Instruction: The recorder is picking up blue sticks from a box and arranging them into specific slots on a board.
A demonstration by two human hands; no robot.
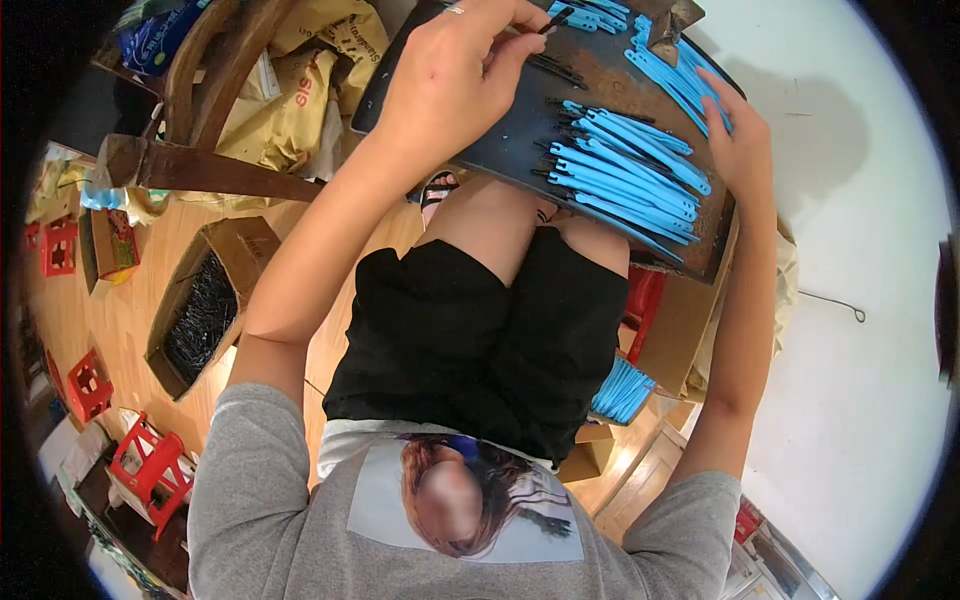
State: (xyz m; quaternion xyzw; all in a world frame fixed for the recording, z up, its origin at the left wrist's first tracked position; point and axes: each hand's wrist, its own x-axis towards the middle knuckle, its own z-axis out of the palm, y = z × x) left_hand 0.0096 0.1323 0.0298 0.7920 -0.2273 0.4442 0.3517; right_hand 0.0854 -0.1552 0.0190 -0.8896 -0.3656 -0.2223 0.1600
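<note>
My left hand is raised over the left part of a dark tray-like work surface, thumb and fingers pinched on a thin black piece. At the right edge, my right hand has its fingers stretched apart against a pile of flat blue plastic strips. Closer to me lies a larger pile of blue strips with black ends. Several small black pieces lie beside my left fingertips. More blue strips sit at the far edge, next to a dark block-like part.
A wooden chair with crumpled yellow sacks stands left. A carton of dark thin pieces is on the floor, near red stools. Below right are blue strips in a box. A white wall borders the right.
</note>
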